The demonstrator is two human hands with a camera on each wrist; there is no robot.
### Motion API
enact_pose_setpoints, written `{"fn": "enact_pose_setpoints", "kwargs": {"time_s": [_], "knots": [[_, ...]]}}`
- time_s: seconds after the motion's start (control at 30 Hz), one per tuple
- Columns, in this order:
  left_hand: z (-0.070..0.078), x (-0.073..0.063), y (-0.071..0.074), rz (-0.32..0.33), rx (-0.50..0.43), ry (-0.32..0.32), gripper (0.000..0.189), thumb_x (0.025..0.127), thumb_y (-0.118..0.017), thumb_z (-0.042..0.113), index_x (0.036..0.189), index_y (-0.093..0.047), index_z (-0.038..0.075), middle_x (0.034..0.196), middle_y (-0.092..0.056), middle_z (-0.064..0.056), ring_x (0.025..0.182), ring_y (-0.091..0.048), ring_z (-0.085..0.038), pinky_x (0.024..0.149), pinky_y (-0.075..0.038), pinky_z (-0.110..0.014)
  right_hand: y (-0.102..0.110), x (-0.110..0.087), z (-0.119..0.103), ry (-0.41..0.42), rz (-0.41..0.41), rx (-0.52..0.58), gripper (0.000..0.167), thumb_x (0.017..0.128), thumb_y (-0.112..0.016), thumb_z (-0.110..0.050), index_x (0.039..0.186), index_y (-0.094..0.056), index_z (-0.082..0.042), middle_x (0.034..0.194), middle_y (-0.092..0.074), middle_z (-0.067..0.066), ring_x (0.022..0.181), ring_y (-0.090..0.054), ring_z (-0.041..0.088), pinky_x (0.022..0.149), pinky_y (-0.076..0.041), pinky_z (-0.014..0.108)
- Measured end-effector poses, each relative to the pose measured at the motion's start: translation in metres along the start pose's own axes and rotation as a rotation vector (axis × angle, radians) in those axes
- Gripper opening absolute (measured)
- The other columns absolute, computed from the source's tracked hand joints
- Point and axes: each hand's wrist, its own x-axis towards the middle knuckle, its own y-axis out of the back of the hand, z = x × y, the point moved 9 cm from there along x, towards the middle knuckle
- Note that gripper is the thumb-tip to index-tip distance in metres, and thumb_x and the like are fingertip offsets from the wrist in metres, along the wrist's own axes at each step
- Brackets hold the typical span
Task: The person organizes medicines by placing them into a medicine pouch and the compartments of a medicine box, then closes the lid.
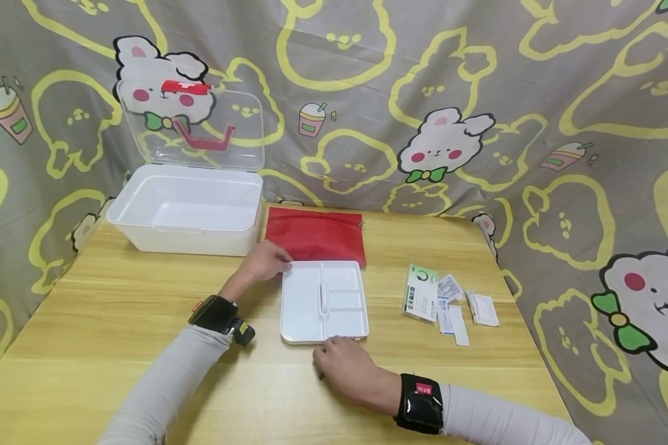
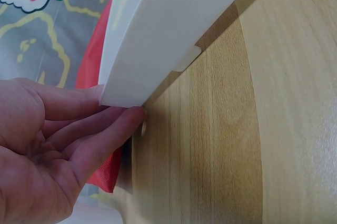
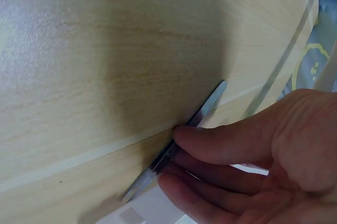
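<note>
A shallow white divided tray [image 1: 300,303] with a raised middle handle lies on the wooden table. My left hand [image 1: 264,261] pinches its far left corner; in the left wrist view the thumb is at the top edge and the fingers reach under the corner. Just in front of the tray's near edge, my right hand [image 1: 347,369] holds slim metal tweezers [image 3: 213,98] between thumb and fingers. The tweezers lie low over the tabletop, their middle covered by the thumb. Behind the tray sits a flat red zip pouch [image 1: 314,235].
An open white box [image 1: 200,241] with a clear lid [image 1: 239,148] and red handle stands at the back left. To the right lie a green-and-white carton [image 1: 421,293], several small paper packets [image 1: 451,290] and a white packet [image 1: 483,309]. A patterned curtain [image 1: 362,173] hangs behind the table.
</note>
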Motion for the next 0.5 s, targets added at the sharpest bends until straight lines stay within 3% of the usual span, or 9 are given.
{"fn": "enact_pose_setpoints", "kwargs": {"time_s": [0.3,0.5], "knots": [[-0.0005,-0.0008,-0.0001,0.001,-0.008,0.004,0.019,0.093,-0.070,0.011,0.106,-0.078,0.001,0.100,-0.076,-0.016,0.075,-0.069,-0.022,0.065,-0.055,-0.029,0.0035,-0.0009,-0.0074,0.056,0.037,-0.032,0.006,0.085,-0.068,-0.012,0.087,-0.069,-0.017,0.083,-0.067,-0.004,0.074,-0.061,0.012,0.067,-0.050,0.025],[-0.0005,-0.0003,-0.0001,0.000,-0.009,0.001,0.018,0.092,-0.070,0.011,0.105,-0.078,0.000,0.098,-0.076,-0.016,0.075,-0.069,-0.022,0.064,-0.055,-0.029,0.0032,-0.0009,-0.0091,0.050,0.053,-0.037,0.005,0.088,-0.070,-0.015,0.090,-0.068,-0.019,0.084,-0.066,-0.003,0.075,-0.060,0.011,0.068,-0.049,0.025]]}}
